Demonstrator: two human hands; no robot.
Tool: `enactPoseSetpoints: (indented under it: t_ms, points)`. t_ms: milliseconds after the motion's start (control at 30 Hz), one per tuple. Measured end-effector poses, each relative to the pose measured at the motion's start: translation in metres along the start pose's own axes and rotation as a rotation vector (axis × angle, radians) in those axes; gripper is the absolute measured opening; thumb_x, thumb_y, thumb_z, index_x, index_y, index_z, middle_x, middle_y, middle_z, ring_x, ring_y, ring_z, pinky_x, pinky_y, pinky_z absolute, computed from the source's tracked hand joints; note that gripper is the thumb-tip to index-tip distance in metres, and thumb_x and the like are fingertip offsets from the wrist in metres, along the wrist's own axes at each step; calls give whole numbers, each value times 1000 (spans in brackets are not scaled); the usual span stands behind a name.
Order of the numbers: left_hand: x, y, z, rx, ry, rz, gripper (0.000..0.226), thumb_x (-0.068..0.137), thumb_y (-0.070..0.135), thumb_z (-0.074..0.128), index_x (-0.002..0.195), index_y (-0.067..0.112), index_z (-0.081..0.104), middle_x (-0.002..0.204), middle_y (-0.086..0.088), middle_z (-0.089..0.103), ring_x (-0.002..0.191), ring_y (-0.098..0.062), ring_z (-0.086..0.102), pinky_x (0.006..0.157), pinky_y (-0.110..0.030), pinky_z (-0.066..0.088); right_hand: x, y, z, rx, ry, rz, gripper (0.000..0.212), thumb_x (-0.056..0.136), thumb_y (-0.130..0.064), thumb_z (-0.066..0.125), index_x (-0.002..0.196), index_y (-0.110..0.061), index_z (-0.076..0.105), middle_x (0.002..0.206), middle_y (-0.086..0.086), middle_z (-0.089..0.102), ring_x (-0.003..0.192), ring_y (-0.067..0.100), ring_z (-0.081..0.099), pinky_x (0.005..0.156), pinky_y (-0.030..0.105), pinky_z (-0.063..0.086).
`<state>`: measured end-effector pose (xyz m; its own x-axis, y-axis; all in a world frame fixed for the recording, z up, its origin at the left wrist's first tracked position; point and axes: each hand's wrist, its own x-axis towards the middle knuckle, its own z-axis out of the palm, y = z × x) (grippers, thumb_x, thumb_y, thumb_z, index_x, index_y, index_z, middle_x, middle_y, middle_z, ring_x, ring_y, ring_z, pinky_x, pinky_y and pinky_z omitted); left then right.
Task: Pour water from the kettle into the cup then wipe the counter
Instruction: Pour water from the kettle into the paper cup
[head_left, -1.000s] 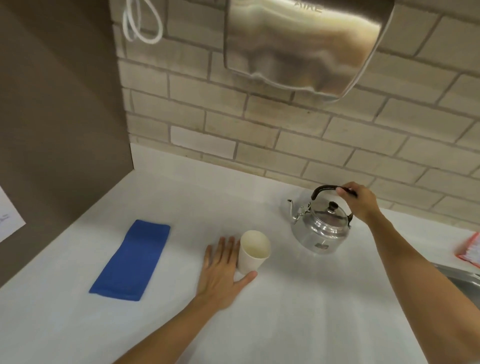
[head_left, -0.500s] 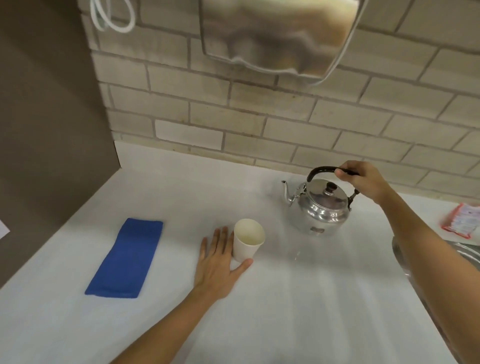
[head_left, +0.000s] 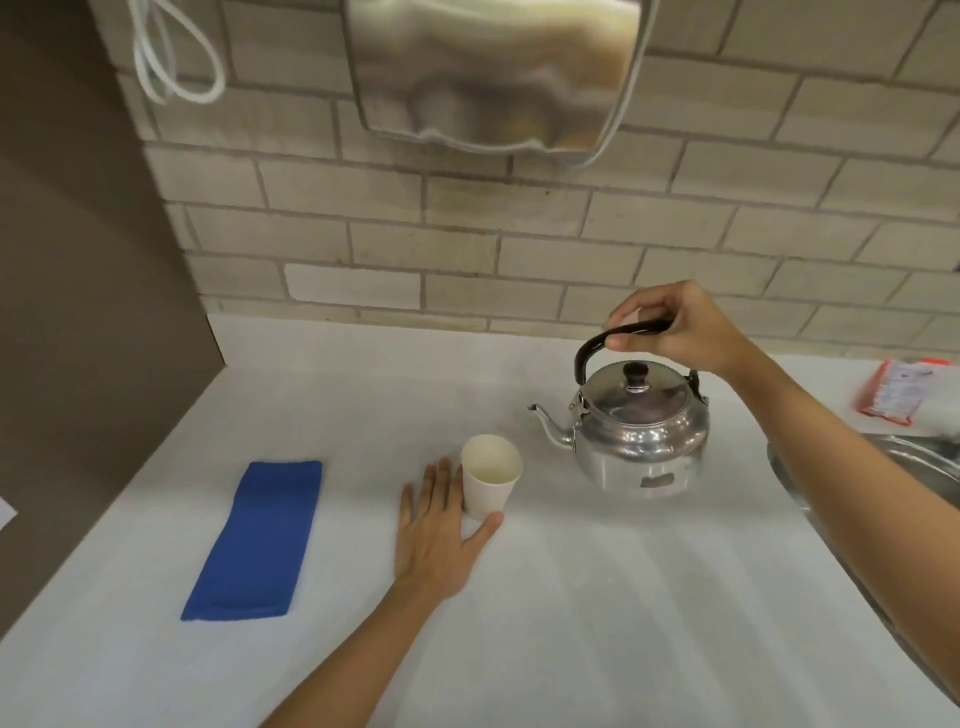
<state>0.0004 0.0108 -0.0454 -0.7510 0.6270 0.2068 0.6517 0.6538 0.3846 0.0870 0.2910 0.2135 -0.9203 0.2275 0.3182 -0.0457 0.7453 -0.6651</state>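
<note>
A wall of pale beige rectangular bricks (head_left: 519, 244) is running behind the white counter top (head_left: 597, 597). A dull brown flat side panel (head_left: 78, 312) is closing the left. A brushed steel wall-mounted box (head_left: 493, 67) is reflecting warm light, with a white looped cord (head_left: 171, 67) hanging beside it.

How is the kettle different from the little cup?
The kettle is shiny silver metal; the cup is plain white. The kettle is larger, with a spout, a lid and a black handle, while the cup is open on top with no handle. The right hand is closed round the kettle's handle; the left hand lies flat against the cup's side. Both are upright over the white counter.
</note>
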Motion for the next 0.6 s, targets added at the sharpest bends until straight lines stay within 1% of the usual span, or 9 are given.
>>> enactPoseSetpoints:
  t_ms: [33,100,133,200,233,267,333,467,600]
  points:
    - [0,0,0,3,-3,0,91,86,77,16,153,16,12,162,-4,19,151,-18,5,122,-43,1,-1,-4,2,-18,-18,-16,18,72,-25,87,85,-17,79,47,-13,61,41,2,46,53,10,36]
    - [0,-1,0,12,-11,0,91,85,77,15,153,16,10,162,-3,18,151,-18,4,121,-43,0,-1,-12,6,-29,-62,-49,16,72,-23,88,86,-20,81,58,-15,71,51,1,61,60,13,45]
    - [0,-2,0,14,-12,1,91,85,77,14,153,16,10,162,-3,18,151,-18,4,121,-43,0,-1,-15,8,-31,-74,-53,16,72,-24,89,86,-21,82,65,-12,76,58,7,68,64,22,51]
    - [0,-2,1,13,-10,1,91,86,77,15,153,16,11,162,-4,19,151,-19,5,122,-44,2,-1,-22,12,-38,-82,-52,24,68,-36,89,86,-21,82,74,11,78,70,39,72,72,48,55]
    - [0,-2,1,11,-10,0,91,86,77,15,153,16,12,162,-4,19,151,-19,6,122,-44,3,-2,-26,14,-34,-86,-53,31,65,-44,89,85,-23,82,76,20,77,72,49,69,74,54,54]
    - [0,-2,1,10,-10,1,90,86,77,16,153,16,12,162,-4,19,151,-19,7,122,-44,4,-2,-28,15,-30,-89,-50,35,62,-51,89,85,-24,82,77,23,76,74,52,67,76,58,54]
    - [0,-2,1,9,-6,2,90,86,76,16,153,16,13,162,-4,20,150,-20,8,122,-45,5,-1,-33,19,-46,-108,-39,36,61,-54,87,85,-27,82,77,23,76,75,53,67,77,61,54]
    - [0,-1,-1,5,-17,5,88,87,75,17,153,16,13,162,-3,19,151,-19,7,122,-44,3,0,-43,25,-136,-135,-24,32,61,-55,84,83,-32,82,76,16,78,75,45,70,78,58,56]
    - [-1,-1,-2,4,-31,4,87,88,74,18,153,17,11,163,-1,17,151,-18,4,122,-43,1,0,-51,30,-224,-144,-21,28,63,-54,84,83,-35,81,74,0,78,72,25,72,78,50,58]
